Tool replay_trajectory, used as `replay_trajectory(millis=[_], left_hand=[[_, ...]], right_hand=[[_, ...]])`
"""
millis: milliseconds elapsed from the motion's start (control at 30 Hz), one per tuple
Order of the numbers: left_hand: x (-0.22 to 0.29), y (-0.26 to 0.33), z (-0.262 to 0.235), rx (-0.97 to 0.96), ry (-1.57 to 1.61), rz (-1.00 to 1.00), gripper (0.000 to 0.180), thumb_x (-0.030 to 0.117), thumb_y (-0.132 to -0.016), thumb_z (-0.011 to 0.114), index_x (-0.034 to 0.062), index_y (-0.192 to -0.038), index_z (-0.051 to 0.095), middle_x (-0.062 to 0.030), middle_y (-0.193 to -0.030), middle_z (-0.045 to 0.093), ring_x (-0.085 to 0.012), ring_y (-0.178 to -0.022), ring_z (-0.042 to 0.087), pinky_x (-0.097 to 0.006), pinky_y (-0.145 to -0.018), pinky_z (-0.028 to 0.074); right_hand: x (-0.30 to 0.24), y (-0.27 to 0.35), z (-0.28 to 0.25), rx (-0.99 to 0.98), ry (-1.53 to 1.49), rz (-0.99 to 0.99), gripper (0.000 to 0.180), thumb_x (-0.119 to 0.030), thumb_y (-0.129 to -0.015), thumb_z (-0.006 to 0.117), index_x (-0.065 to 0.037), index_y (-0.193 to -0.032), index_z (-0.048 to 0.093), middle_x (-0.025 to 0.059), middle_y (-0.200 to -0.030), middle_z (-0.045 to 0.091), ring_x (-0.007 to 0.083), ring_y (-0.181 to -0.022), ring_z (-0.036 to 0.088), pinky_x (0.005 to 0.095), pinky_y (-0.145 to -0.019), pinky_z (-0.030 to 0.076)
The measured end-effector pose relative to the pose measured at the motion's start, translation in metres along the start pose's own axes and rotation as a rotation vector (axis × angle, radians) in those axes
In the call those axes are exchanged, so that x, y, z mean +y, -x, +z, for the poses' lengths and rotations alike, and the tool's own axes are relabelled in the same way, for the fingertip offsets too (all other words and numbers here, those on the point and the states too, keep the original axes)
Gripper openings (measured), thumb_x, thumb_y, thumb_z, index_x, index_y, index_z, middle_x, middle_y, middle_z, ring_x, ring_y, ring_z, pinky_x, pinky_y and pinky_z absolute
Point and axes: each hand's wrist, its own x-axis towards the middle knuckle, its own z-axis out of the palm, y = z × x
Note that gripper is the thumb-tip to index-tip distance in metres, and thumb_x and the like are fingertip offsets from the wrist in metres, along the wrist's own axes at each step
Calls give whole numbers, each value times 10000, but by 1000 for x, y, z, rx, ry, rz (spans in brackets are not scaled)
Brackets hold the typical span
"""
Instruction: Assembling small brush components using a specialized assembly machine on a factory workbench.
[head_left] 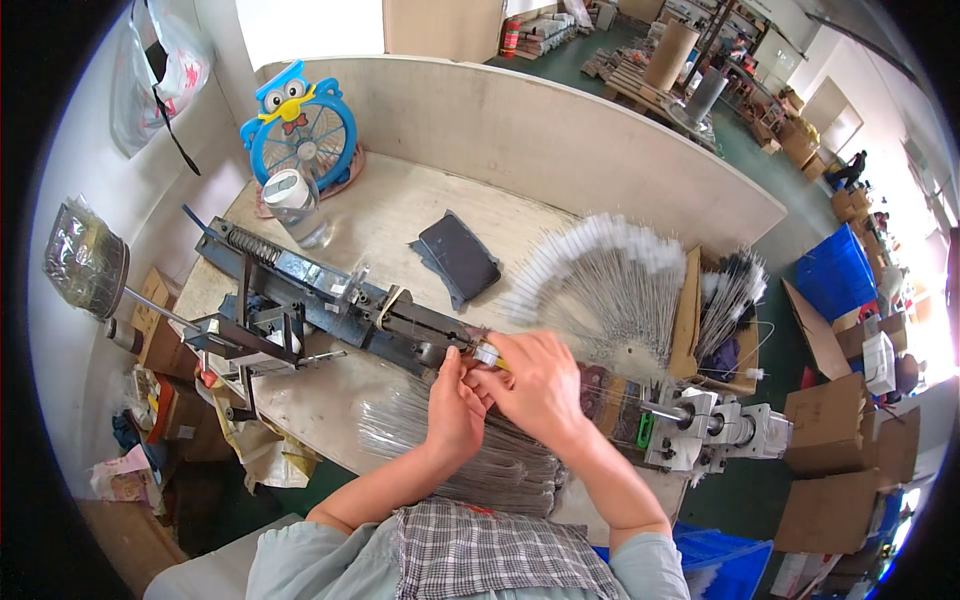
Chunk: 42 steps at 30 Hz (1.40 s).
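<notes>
My two hands meet over the long dark metal fixture [330, 290] that runs across the bench. My right hand [540, 385] is closed, its thumb and fingers around a small white and yellow piece [488, 356] at the fixture's right part. Just to its left, my left hand [457, 408] has its fingertips pinched together close to the right fingers; whatever they grip is hidden. Below the hands lies a thick pile of thin wire-like rods [500, 465]. A wide fan of thin rods with white bristly tips [600, 270] spreads beyond my right hand.
A silver motor unit [725, 425] with a shaft stands at the right end. A dark flat pad [458, 255], a water jar [295, 208] and a blue fan [303, 135] stand behind the fixture. A carton of brushes [690, 315] sits right; a low partition [540, 125] bounds the back.
</notes>
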Motion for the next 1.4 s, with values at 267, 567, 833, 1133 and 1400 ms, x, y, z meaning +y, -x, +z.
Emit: replay_trajectory(millis=[267, 567, 833, 1133, 1400], left_hand=[[-5, -3, 1, 58, 4, -6, 256, 275, -975, 425, 50, -980, 548, -51, -945, 616, -152, -868, 607, -307, -808, 470], [-4, -2, 9, 93, -29, 65, 125, 73, -908, 536, 21, -1019, 565, -47, -949, 615, -120, -860, 602, -278, -780, 487], [-8, -2, 9, 50, -108, 95, 122, 62, -901, 546, 14, -1011, 567, -53, -976, 610, -115, -857, 599, -270, -780, 479], [-10, -1, 10, 58, -6, 46, 151, 115, -904, 533, 27, -1025, 548, -60, -992, 616, -141, -898, 605, -294, -811, 479], [-6, 0, 4, 64, 43, 20, 160, 180, -912, 528, 56, -1010, 555, -40, -996, 610, -140, -931, 591, -310, -840, 459]], right_hand=[[8, 6, 1, 102, 84, -2, 296, -188, -668, 743, -95, -941, 677, 15, -925, 637, 212, -917, 564, 359, -767, 427], [19, 12, -5, 73, 78, -127, 249, -175, -664, 744, -153, -908, 695, -11, -923, 623, 206, -925, 562, 366, -783, 425], [21, 17, -13, 42, 58, -114, 260, -181, -703, 714, -142, -955, 662, -3, -947, 611, 215, -964, 546, 364, -790, 418], [25, 15, -9, -12, -39, -85, 299, -164, -684, 720, -124, -976, 667, 9, -951, 623, 220, -965, 556, 372, -781, 429], [17, 13, -5, 45, -29, -104, 270, -155, -668, 748, -85, -922, 686, 25, -948, 642, 229, -921, 585, 357, -788, 443]])
